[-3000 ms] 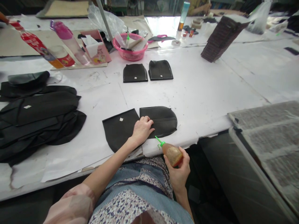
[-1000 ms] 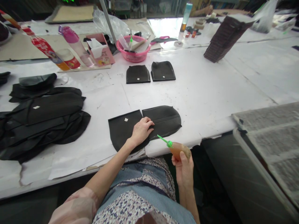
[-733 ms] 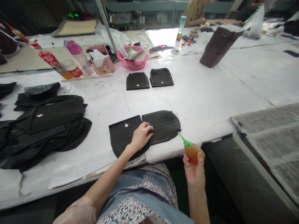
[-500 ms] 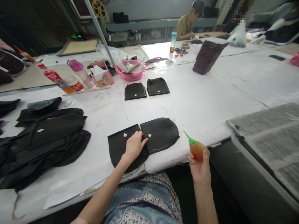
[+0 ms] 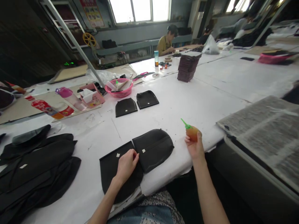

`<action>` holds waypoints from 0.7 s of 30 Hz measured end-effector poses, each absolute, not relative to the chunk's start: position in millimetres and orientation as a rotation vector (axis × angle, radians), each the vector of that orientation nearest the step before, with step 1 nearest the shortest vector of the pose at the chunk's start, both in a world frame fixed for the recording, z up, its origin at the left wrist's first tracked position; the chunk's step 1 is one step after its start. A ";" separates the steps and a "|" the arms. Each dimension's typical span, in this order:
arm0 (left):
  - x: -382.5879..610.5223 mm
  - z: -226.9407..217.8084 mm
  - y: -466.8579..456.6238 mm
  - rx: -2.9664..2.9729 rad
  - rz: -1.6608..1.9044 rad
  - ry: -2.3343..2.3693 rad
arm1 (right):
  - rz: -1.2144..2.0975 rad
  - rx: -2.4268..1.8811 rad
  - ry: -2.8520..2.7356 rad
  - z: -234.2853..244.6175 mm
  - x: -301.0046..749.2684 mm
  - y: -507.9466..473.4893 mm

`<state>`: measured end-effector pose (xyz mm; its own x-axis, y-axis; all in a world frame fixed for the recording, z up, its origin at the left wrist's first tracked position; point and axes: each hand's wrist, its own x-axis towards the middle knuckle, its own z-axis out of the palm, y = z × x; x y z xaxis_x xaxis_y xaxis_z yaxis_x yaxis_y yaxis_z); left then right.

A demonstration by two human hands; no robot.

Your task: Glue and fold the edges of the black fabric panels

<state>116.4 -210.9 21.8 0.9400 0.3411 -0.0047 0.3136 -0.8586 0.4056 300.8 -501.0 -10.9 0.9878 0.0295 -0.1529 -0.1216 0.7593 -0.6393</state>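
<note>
My right hand [image 5: 193, 145] grips a squeeze bottle [image 5: 192, 133] of amber liquid with a thin green nozzle, held up at the table's front edge, nozzle tilted up and left. On the left black panel [image 5: 109, 165], my left hand [image 5: 127, 162] rests with curled fingers, thumb against the index finger. Whether anything is pinched there is hidden. Beside it lies the right black panel [image 5: 154, 149], with a rounded far side and a seam across it. Each panel carries a small white tag near the straight edges where the two meet.
Two smaller black pieces [image 5: 136, 102] lie farther back. Dark fabric pieces [image 5: 39, 165] are heaped at left. A pink basin [image 5: 119, 91], drink bottles [image 5: 44, 105] and a tissue box [image 5: 92, 98] stand behind. A dark stack [image 5: 188, 67] is at back right; a person [image 5: 165, 43] sits beyond.
The camera has tilted up, so the window now shows and the table sits lower in view. My left thumb has drawn in against the fingers. The bottle remains in my right hand.
</note>
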 end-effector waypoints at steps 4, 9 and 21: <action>121.8 26.3 -209.5 2.240 0.212 0.492 | 0.088 -0.712 0.132 -15.1 301.9 -501.1; 136.0 31.9 -218.2 1.547 0.195 0.605 | 0.057 -0.730 0.126 -14.3 301.0 -500.4; 151.5 38.7 -226.7 0.825 -0.112 0.540 | 0.041 -0.759 0.160 -14.2 303.3 -498.7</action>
<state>151.5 -226.7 38.7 0.8601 0.1105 -0.4980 0.2994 0.6810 0.6683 303.3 -498.7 -14.2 0.9871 -0.0202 -0.1591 -0.0951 0.7253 -0.6818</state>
